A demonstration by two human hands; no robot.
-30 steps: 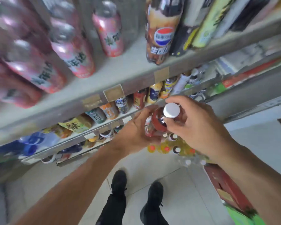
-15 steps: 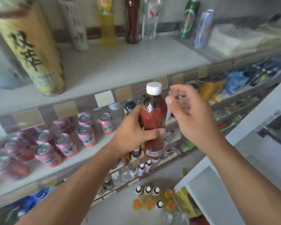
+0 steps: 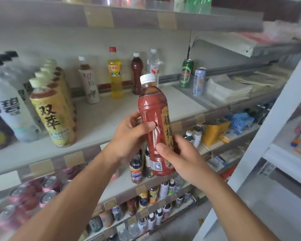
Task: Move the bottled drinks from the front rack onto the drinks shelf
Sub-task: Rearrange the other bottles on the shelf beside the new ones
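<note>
Head view shows the red bottle [image 3: 155,126] upright in mid-air, in front of the drinks shelf [image 3: 111,119] edge and not yet set down. I note my left hand [image 3: 129,136] wrapped round its middle with the thumb across the label, and my right hand [image 3: 179,155] curled round its lower part near the base; both have a firm hold. I judge this bottle about half delivered: lifted to shelf height, placing still to do. The front rack is not in view, so I cannot tell how many bottles remain there. On the shelf, a dark bottle [image 3: 137,73] of like shape stands at the back beside a yellow bottle [image 3: 114,73] and a clear bottle [image 3: 153,65], with bare board in front of them, which looks the likely spot. A row of tea bottles [image 3: 53,115] fills the left; two cans [image 3: 187,73] and stacked paper [image 3: 228,89] sit to the right. Nothing blocks the path forward.
</note>
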